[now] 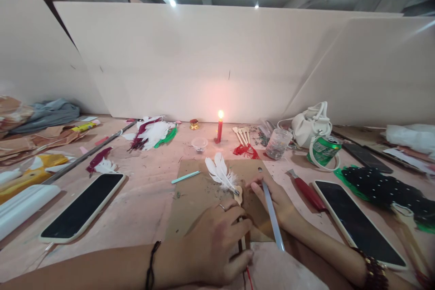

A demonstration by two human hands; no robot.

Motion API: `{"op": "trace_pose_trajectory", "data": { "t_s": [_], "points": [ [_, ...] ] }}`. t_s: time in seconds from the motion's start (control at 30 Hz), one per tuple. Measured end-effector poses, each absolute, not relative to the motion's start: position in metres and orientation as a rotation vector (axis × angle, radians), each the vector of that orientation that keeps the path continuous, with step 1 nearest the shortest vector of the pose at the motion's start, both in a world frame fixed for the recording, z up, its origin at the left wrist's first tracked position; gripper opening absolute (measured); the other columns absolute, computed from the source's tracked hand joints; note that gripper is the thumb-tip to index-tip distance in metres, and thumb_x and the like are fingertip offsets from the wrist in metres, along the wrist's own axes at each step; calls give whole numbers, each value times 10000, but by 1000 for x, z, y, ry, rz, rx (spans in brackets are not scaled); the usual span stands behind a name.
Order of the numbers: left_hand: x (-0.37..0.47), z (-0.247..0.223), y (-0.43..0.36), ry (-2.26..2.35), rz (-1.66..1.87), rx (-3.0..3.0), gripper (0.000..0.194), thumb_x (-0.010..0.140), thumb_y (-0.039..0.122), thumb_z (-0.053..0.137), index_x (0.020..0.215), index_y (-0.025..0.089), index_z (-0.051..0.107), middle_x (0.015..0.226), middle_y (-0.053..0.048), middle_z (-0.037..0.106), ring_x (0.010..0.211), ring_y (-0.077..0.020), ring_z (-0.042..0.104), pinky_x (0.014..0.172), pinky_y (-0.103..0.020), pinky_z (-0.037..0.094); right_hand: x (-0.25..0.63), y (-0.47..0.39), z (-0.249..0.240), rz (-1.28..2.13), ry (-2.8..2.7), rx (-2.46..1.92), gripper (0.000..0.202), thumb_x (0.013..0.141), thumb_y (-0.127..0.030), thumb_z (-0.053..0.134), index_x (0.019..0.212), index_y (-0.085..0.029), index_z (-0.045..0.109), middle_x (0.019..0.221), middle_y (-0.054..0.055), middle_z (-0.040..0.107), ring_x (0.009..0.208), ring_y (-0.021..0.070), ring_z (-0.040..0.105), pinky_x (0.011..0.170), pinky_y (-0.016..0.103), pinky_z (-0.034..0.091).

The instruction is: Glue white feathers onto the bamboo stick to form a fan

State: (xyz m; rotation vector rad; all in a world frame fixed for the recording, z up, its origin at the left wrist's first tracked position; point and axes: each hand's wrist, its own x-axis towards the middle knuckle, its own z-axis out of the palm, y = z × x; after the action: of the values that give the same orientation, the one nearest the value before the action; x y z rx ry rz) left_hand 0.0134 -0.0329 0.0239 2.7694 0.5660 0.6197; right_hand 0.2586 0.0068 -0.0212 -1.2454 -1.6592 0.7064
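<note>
My left hand (pixel 217 240) is closed around the slim wooden handle (pixel 239 195) of a small feather fan, pressing it down over a brown board (pixel 190 217). White feathers (pixel 220 173) spread from the handle's upper end, and a red cord hangs below my fingers. Just to the right, my right hand (pixel 275 197) is closed on a flat silver-grey strip (pixel 273 217) that slants down toward me. Its fingertips stay close to the fan's head without visibly touching it. What the strip's upper end meets is hidden. A pale teal stick (pixel 185 177) rests at the board's left edge.
Behind the board a lit red candle (pixel 219 130) stands near a clear small cup (pixel 199 145), tasselled wooden handles (pixel 242 136) and a plastic cup (pixel 277 143). Phones (pixel 84 208) lie on both sides. At right are a red-handled knife (pixel 309 192), green can (pixel 324 150) and white bag (pixel 311 127).
</note>
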Motion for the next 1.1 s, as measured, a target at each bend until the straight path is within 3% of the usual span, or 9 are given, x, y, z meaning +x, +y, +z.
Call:
{"op": "trace_pose_trajectory", "data": {
  "t_s": [0.37, 0.57, 0.67, 0.73, 0.8, 0.87, 0.93, 1.0, 1.1],
  "points": [
    [14, 24, -32, 601, 657, 2754, 207, 923, 306, 683, 1086, 181, 656, 1101, -126, 692, 1073, -318, 619, 987, -486, 547, 254, -10, -6, 753, -1802, -1145, 354, 1116, -550, 507, 1172, -269, 715, 1058, 56, 762, 975, 242, 709, 878, 373, 559],
    [12, 29, -38, 631, 710, 2764, 321, 930, 356, 743, 1192, 190, 662, 1196, -125, 710, 1118, -324, 631, 988, -474, 553, 254, -9, -13, 845, -1780, -1104, 305, 1113, -529, 519, 1166, -290, 700, 1216, 70, 762, 1085, 264, 721, 958, 414, 562],
    [9, 37, -35, 669, 768, 2770, 274, 993, 370, 713, 1210, 212, 656, 1226, -109, 717, 1104, -292, 645, 923, -423, 551, 253, -10, -13, 824, -1748, -1147, 270, 1081, -525, 578, 1101, -280, 691, 1123, 63, 763, 1001, 261, 717, 875, 397, 564],
    [5, 51, -23, 773, 908, 2754, 130, 1063, 331, 614, 1107, 220, 666, 1105, -83, 735, 1015, -251, 658, 866, -385, 529, 252, -10, -11, 795, -1729, -1193, 239, 1054, -499, 621, 1070, -268, 682, 1018, 49, 750, 927, 249, 711, 816, 377, 556],
    [-5, 76, 2, 1019, 1204, 2620, 240, 1068, 297, 554, 845, 226, 606, 841, -37, 692, 820, -210, 629, 795, -360, 497, 252, -10, -9, 769, -1700, -1225, 195, 1001, -451, 679, 1027, -258, 665, 948, 34, 735, 867, 235, 705, 781, 362, 547],
    [-24, 106, 39, 1210, 1304, 2408, 247, 1013, 265, 592, 769, 229, 574, 785, -6, 682, 775, -183, 633, 777, -317, 497, 251, -9, -9, 734, -1664, -1244, 170, 926, -392, 732, 950, -255, 635, 892, 17, 720, 803, 220, 688, 746, 349, 534],
    [-53, 133, 84, 1442, 1348, 2312, 72, 933, 221, 642, 863, 225, 628, 831, 7, 713, 817, -189, 661, 782, -292, 494, 251, -8, -9, 729, -1627, -1258, 196, 874, -360, 765, 877, -258, 598, 826, 2, 704, 743, 208, 664, 707, 339, 522],
    [-87, 148, 128, 1776, 1248, 2236, 109, 909, 181, 666, 1009, 206, 698, 932, -7, 761, 905, -201, 685, 796, -271, 478, 250, -7, -10, 755, -1600, -1252, 253, 857, -383, 794, 828, -263, 573, 784, 1, 701, 718, 213, 661, 678, 342, 529],
    [-134, 144, 173, 2008, 1079, 2159, 148, 885, 59, 652, 999, 119, 727, 1001, -51, 784, 896, -187, 643, 801, -261, 439, 248, -6, -9, 766, -1585, -1231, 326, 860, -481, 819, 789, -275, 576, 752, 20, 708, 703, 240, 668, 638, 373, 557]
  ]
}}
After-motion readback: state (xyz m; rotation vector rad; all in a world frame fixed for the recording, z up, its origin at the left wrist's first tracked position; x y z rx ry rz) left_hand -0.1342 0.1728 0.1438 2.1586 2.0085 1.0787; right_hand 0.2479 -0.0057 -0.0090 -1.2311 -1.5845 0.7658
